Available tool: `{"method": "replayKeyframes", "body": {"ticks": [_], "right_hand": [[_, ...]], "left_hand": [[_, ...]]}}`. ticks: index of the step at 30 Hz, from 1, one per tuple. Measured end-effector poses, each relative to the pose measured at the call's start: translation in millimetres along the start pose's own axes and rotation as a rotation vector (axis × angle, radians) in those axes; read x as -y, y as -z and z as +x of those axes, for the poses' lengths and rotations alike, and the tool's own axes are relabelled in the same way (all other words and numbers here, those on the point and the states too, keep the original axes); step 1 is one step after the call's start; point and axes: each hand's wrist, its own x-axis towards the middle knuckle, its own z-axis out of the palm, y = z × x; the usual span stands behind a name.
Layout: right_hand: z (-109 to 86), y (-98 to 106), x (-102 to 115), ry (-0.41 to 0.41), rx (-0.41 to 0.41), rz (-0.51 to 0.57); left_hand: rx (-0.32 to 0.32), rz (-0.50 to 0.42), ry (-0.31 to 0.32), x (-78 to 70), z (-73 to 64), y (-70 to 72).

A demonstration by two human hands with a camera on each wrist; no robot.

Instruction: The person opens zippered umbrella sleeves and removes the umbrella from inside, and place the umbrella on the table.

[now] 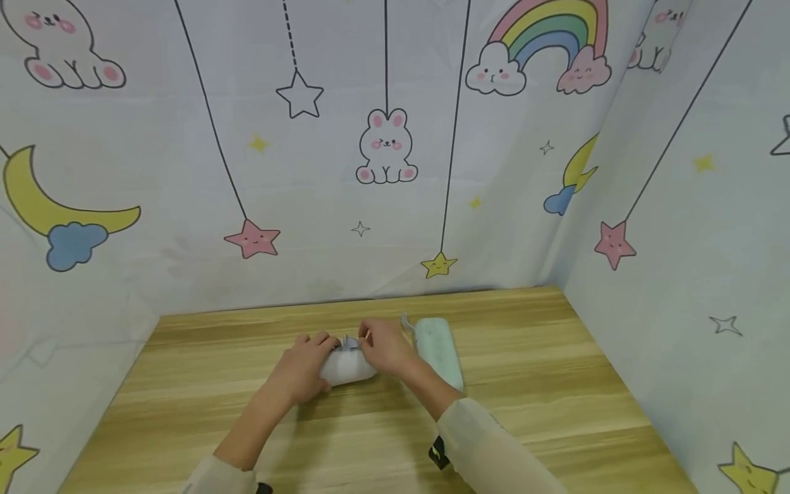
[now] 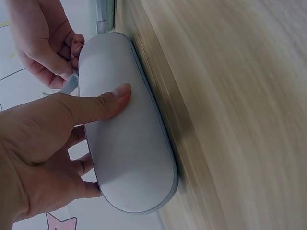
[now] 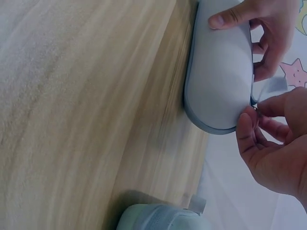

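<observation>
A pale grey-white zip case (image 1: 348, 370), long with rounded ends, stands on its edge on the table. My left hand (image 1: 301, 367) grips it, with the thumb (image 2: 112, 101) pressed on the broad face and the fingers at the upper edge. A grey strap (image 2: 70, 85) sticks up from that edge between the two hands. At the case's right end my right hand (image 1: 385, 348) pinches a small zipper pull (image 3: 255, 108), mostly covered by the fingertips. Just right of that hand lies a mint green case (image 1: 439, 346) with a grey strap.
The wood-grain table (image 1: 537, 398) reaches back to a white printed cloth (image 1: 321, 206), which also hangs along both sides. Near the right sleeve (image 1: 487, 439) a small black item (image 1: 439, 453) shows.
</observation>
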Motion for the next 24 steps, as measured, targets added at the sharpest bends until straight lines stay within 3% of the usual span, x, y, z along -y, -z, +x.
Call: {"method": "replayKeyframes", "body": {"ticks": [6, 13, 17, 24], "right_hand": [[0.3, -1.0, -3.8, -0.029, -0.051, 0.007], [-1.6, -5.7, -10.8, -0.051, -0.09, 0.094], [-2.2, -5.5, -12.4, -0.041, -0.109, 0.126], [-0.1, -1.6, -12.0, 0.014, -0.098, 0.088]], "left_hand": [[0.005, -0.022, 0.013, -2.9, 3.0, 0.2], [0.013, -0.015, 0.027, -2.4, 1.8, -2.6], [0.01, -0.014, 0.031, -3.2, 0.9, -1.7], [0.007, -0.004, 0.034, -3.2, 1.7, -0.9]]}}
